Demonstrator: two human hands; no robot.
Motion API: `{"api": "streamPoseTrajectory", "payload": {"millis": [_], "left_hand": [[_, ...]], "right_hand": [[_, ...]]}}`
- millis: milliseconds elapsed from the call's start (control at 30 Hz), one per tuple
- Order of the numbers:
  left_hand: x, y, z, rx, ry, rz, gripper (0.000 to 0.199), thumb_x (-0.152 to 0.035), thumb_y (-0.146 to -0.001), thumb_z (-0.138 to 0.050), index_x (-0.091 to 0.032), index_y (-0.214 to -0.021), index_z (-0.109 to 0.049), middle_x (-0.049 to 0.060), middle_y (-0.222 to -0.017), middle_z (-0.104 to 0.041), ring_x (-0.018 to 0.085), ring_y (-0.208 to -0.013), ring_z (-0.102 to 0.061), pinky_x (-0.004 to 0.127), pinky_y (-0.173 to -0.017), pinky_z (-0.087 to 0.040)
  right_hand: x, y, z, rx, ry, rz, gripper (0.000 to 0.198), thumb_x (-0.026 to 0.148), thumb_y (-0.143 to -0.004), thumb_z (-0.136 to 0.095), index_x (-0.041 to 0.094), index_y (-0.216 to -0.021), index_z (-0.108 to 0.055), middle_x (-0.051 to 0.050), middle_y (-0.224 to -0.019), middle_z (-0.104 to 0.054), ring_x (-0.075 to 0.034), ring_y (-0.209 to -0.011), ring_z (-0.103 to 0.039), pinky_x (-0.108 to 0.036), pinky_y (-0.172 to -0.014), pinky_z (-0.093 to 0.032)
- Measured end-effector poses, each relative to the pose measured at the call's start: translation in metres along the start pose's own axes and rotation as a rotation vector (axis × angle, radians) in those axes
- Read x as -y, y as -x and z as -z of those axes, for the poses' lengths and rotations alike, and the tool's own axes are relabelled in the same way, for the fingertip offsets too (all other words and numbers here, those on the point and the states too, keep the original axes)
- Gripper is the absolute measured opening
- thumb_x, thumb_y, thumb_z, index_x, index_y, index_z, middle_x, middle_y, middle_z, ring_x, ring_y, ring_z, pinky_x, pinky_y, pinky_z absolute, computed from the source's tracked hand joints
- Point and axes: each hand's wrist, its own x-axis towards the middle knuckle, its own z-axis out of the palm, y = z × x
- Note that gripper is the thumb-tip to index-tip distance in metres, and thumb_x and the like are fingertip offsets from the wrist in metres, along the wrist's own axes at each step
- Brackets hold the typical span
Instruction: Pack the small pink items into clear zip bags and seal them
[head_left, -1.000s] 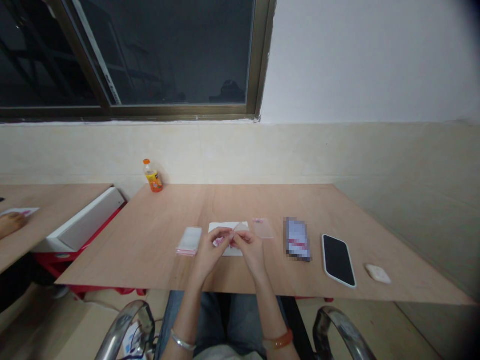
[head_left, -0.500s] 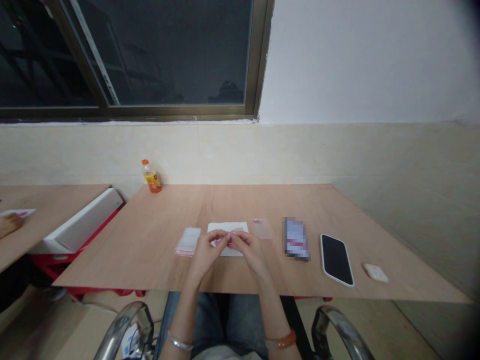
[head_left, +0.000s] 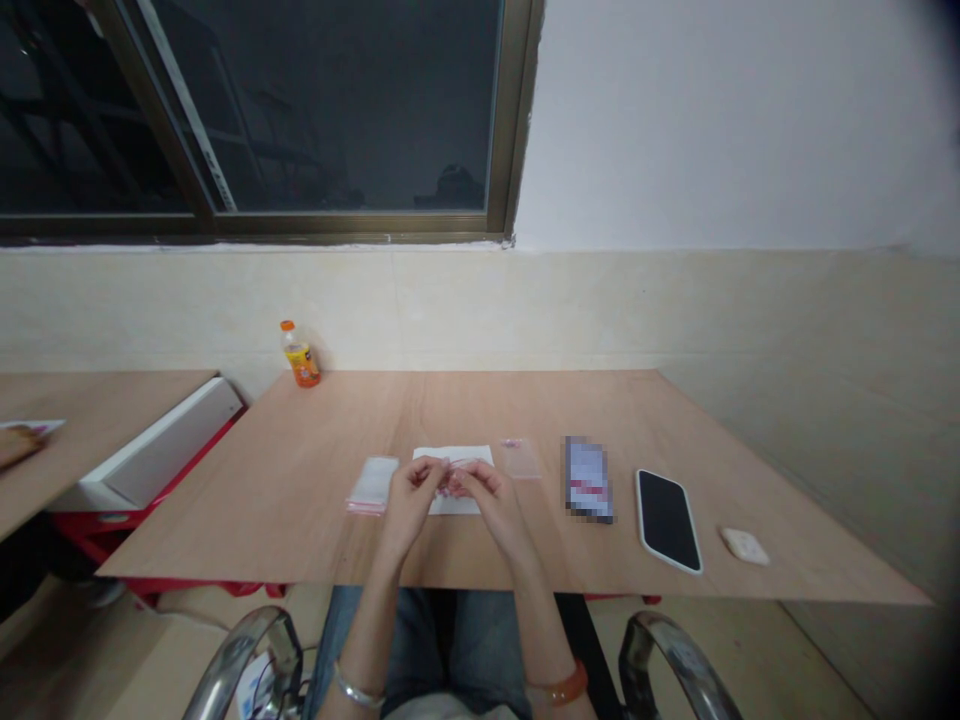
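Observation:
Between my two hands is a small pinkish see-through plastic bag (head_left: 455, 480), partly hidden by my fingers. My left hand (head_left: 412, 495) is closed, pinching its left side with thumb and fingers. On the other side, my right hand (head_left: 489, 497) also pinches it. Both hands are above a white sheet of paper (head_left: 457, 506) on the table. Left of them lies a stack of clear plastic bags (head_left: 373, 483) with pink edges. A single clear bag (head_left: 522, 460) with small pink marks at its top lies flat to the right.
A phone with a blurred screen (head_left: 588, 480), a dark-screened white-edged phone (head_left: 667, 520) and a small white object (head_left: 745, 546) lie to the right. An orange drink bottle (head_left: 301, 357) stands at the back left. Another person's hand (head_left: 19, 443) rests on the neighbouring table.
My fingers have shifted slightly on the plastic bag, and more of it shows between them. The whole view has moved a little; the things on the table stay in place.

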Motion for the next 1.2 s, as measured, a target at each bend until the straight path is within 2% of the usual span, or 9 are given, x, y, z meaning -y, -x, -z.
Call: {"api": "streamPoseTrajectory", "payload": {"millis": [133,267,367,667,867,1000,1100,1200], "left_hand": [[0.000,0.001,-0.001,-0.039,-0.075,-0.061,0.022,-0.034,-0.076,-0.059,-0.013,-0.074,-0.066,0.004,-0.070,-0.068,0.015,-0.066,-0.060,0.023,-0.062,-0.046],[-0.005,0.002,-0.001,0.086,-0.139,-0.083,0.021,-0.034,-0.075,-0.061,-0.014,-0.079,-0.068,0.006,-0.075,-0.070,0.017,-0.070,-0.063,0.026,-0.066,-0.048],[-0.007,0.002,-0.001,0.112,-0.170,-0.107,0.021,-0.033,-0.078,-0.058,-0.014,-0.076,-0.067,0.004,-0.070,-0.069,0.015,-0.067,-0.062,0.024,-0.063,-0.047],[-0.006,0.008,-0.007,-0.072,-0.301,-0.145,0.020,-0.031,-0.082,-0.051,-0.016,-0.073,-0.060,0.001,-0.067,-0.064,0.013,-0.062,-0.059,0.021,-0.059,-0.044],[-0.006,0.012,-0.013,-0.158,-0.307,-0.130,0.020,-0.033,-0.083,-0.050,-0.017,-0.077,-0.059,0.001,-0.067,-0.065,0.014,-0.062,-0.061,0.022,-0.058,-0.046],[-0.005,0.010,-0.010,-0.204,-0.252,-0.133,0.018,-0.034,-0.083,-0.052,-0.017,-0.083,-0.059,0.003,-0.076,-0.067,0.015,-0.069,-0.063,0.023,-0.062,-0.048],[-0.004,0.009,-0.007,-0.157,-0.238,-0.140,0.019,-0.032,-0.081,-0.055,-0.017,-0.093,-0.056,0.005,-0.087,-0.069,0.016,-0.075,-0.065,0.025,-0.066,-0.050],[-0.001,0.008,-0.004,-0.078,-0.367,-0.231,0.014,-0.024,-0.082,-0.052,-0.019,-0.094,-0.059,0.008,-0.104,-0.066,0.018,-0.092,-0.063,0.032,-0.079,-0.049]], "right_hand": [[-0.005,0.000,0.000,-0.076,-0.010,-0.033,0.018,0.033,-0.074,-0.059,0.016,-0.069,-0.065,-0.002,-0.068,-0.064,-0.015,-0.065,-0.060,-0.029,-0.067,-0.051],[-0.008,0.000,0.003,-0.100,-0.008,-0.076,0.028,0.042,-0.076,-0.057,0.016,-0.066,-0.062,-0.002,-0.069,-0.060,-0.015,-0.066,-0.060,-0.024,-0.054,-0.051],[-0.008,0.000,0.003,-0.064,0.043,-0.073,0.034,0.048,-0.078,-0.054,0.016,-0.069,-0.061,-0.002,-0.069,-0.057,-0.015,-0.066,-0.058,-0.021,-0.046,-0.049],[-0.004,0.002,-0.006,-0.027,0.168,0.068,0.032,0.046,-0.084,-0.047,0.018,-0.077,-0.062,-0.002,-0.073,-0.059,-0.015,-0.068,-0.057,-0.026,-0.062,-0.048],[0.005,0.006,-0.006,-0.042,0.231,0.100,0.027,0.039,-0.085,-0.048,0.018,-0.072,-0.061,-0.002,-0.071,-0.058,-0.015,-0.069,-0.054,-0.026,-0.066,-0.043],[0.008,0.008,-0.011,-0.039,0.222,0.105,0.025,0.035,-0.082,-0.050,0.018,-0.065,-0.058,-0.001,-0.068,-0.057,-0.015,-0.067,-0.052,-0.025,-0.062,-0.041],[0.006,0.007,-0.011,-0.119,0.236,0.081,0.025,0.030,-0.079,-0.049,0.018,-0.057,-0.054,0.000,-0.061,-0.054,-0.014,-0.062,-0.050,-0.024,-0.058,-0.039],[0.003,0.007,-0.007,-0.176,0.295,0.046,0.022,0.027,-0.076,-0.048,0.018,-0.056,-0.052,0.001,-0.057,-0.052,-0.014,-0.059,-0.048,-0.025,-0.056,-0.037]]}}
